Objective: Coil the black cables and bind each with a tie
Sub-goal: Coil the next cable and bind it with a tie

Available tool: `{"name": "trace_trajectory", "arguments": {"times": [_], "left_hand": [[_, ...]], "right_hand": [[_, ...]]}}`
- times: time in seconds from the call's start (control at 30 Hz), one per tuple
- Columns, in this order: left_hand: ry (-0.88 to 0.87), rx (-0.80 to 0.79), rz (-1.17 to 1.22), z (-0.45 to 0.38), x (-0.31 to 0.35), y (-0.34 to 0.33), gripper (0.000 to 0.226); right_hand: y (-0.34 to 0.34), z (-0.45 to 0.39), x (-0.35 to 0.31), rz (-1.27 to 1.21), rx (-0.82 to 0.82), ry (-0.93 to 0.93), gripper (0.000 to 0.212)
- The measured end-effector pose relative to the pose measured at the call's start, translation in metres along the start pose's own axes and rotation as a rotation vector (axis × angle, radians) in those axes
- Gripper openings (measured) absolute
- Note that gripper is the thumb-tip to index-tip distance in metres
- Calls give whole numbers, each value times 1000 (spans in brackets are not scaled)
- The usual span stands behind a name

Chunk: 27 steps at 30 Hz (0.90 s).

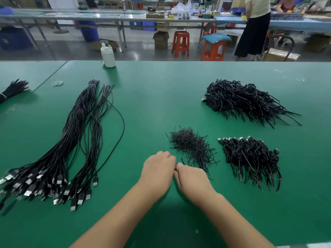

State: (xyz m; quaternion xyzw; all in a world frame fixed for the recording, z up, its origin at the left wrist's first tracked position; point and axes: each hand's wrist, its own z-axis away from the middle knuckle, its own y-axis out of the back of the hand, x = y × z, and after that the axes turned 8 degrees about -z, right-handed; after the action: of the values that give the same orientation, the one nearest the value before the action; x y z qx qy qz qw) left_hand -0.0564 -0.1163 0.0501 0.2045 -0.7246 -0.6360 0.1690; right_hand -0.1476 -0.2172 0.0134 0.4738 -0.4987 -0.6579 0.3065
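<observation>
The left hand [157, 171] and the right hand [192, 178] are meeting knuckle to knuckle over the green table [161, 97], both with fingers curled in tight. They are pinching something small and dark between them, probably a tie, though only a sliver is showing where the fingertips touch. I cannot tell whether a coiled cable is tucked under the palms as well.

Just beyond the right hand, the loose pile of ties [193, 146] is lying in a scatter. To its right, a small heap of bound cables [250, 156] is sitting near the edge, and a bigger heap [245, 101] is lying farther back. Well off to the left, the uncoiled cables [71, 140] are stretching out long, their plugs bunched at the near end.

From here the twist could slip, I'd judge: the tie is thin and the grip is all fingertips, so a coil might spring open. A stray tie could also be getting dragged out of the pile.

A white bottle [108, 56] is standing at the far edge.
</observation>
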Motion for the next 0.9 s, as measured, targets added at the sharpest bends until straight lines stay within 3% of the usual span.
{"name": "trace_trajectory", "arguments": {"times": [0.07, 0.13, 0.2, 0.27, 0.53, 0.67, 0.8, 0.9], "left_hand": [[-45, 17, -54, 1, 1, 3, 24], [-93, 107, -83, 4, -2, 8, 19], [-121, 229, 5, 5, -7, 3, 19], [-127, 326, 80, 6, -10, -4, 19], [-142, 474, 90, 8, -12, -18, 6], [-98, 452, 122, 9, -13, -19, 21], [-109, 421, 61, 8, -15, -18, 12], [-157, 410, -16, 10, -16, -16, 18]], "right_hand": [[5, -1, -4, -289, -85, -110, 19], [16, -2, -6, -893, -224, -289, 15], [26, -4, -1, -1399, -288, -404, 29], [33, -5, 5, -1590, -254, -453, 36], [28, -8, 5, -1694, -160, -470, 20], [22, -7, -2, -1643, -75, -473, 21], [19, -6, -4, -1556, -45, -448, 24], [20, -5, -5, -1540, -81, -437, 28]]}}
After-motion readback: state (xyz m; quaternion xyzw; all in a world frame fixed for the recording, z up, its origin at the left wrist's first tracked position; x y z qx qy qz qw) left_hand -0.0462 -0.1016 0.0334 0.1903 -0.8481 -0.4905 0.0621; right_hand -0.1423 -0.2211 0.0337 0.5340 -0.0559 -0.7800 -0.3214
